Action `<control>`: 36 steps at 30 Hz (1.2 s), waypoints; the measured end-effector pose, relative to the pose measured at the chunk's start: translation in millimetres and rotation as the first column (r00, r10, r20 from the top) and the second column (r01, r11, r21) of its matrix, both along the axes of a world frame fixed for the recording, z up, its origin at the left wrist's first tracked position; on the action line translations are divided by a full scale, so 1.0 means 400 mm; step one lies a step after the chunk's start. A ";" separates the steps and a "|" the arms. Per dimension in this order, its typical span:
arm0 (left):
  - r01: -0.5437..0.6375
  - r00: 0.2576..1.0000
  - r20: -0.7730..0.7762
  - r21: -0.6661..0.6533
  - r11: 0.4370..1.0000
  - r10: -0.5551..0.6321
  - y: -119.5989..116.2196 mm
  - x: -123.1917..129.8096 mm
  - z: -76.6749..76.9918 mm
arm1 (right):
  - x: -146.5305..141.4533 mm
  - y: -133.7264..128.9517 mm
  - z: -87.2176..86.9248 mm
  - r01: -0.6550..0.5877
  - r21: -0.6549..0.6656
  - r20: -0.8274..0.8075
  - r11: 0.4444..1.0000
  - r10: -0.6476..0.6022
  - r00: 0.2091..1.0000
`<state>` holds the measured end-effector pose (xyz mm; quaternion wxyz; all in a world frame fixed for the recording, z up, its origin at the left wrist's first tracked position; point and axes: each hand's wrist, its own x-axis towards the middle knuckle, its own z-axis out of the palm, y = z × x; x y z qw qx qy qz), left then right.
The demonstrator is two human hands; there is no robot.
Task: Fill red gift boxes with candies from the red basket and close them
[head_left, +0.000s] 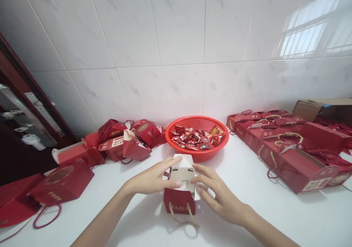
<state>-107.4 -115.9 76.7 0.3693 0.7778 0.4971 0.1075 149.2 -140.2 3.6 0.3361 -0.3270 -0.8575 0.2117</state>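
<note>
A small red gift box [180,202] with a rope handle stands upright on the white table, its top flaps raised and its pale inside showing. My left hand [154,176] is at the box's left side, thumb over the opening and fingers along the back flap. On the right side, my right hand [216,192] touches the edge and side flap with its fingers apart. Just behind the box sits a red plastic basket [197,154] of wrapped candies [192,138].
Several red boxes [66,181] lie in a loose pile at the left. Rows of red boxes [291,162] fill the right side of the white table [233,225], with a cardboard carton [309,109] behind them. A tiled wall [181,89] rises at the back.
</note>
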 end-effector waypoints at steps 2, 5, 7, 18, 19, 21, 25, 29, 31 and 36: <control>-0.029 0.999 0.040 0.003 1.000 0.029 0.002 -0.006 -0.007 | -0.005 -0.007 0.001 0.021 -0.008 0.019 1.000 -0.021 1.000; -0.053 0.991 0.125 -0.021 0.998 0.055 0.008 -0.014 -0.014 | -0.012 -0.016 0.003 0.062 -0.025 0.037 0.998 -0.061 0.997; -0.031 0.982 0.184 -0.079 0.996 0.045 0.011 -0.020 -0.017 | -0.015 -0.022 0.005 0.083 -0.045 0.037 0.996 -0.082 0.996; 0.091 0.921 0.388 -0.298 0.950 0.034 0.001 -0.032 -0.050 | -0.034 -0.030 0.024 0.185 -0.140 0.022 0.973 -0.183 0.983; 0.099 0.917 0.397 -0.295 0.950 0.027 0.003 -0.035 -0.052 | -0.033 -0.030 0.025 0.168 -0.133 0.049 0.977 -0.163 0.985; 0.128 0.902 0.433 -0.287 0.949 0.010 0.010 -0.042 -0.056 | -0.030 -0.028 0.026 0.139 -0.139 0.098 0.981 -0.126 0.987; 0.228 0.831 0.556 -0.298 0.927 -0.026 0.027 -0.054 -0.064 | -0.024 -0.025 0.031 0.126 -0.196 0.161 0.973 -0.094 0.982; 0.263 0.775 0.632 -0.353 0.898 0.022 0.036 -0.064 -0.082 | -0.028 -0.024 0.036 0.145 -0.259 0.191 0.955 -0.096 0.977; 0.258 0.777 0.628 -0.376 0.890 0.040 0.042 -0.068 -0.091 | -0.030 -0.019 0.030 0.152 -0.255 0.185 0.955 -0.106 0.977; 0.271 0.793 0.609 -0.374 0.887 0.015 0.065 -0.062 -0.102 | -0.024 0.019 -0.018 0.174 -0.141 0.165 0.975 -0.150 0.975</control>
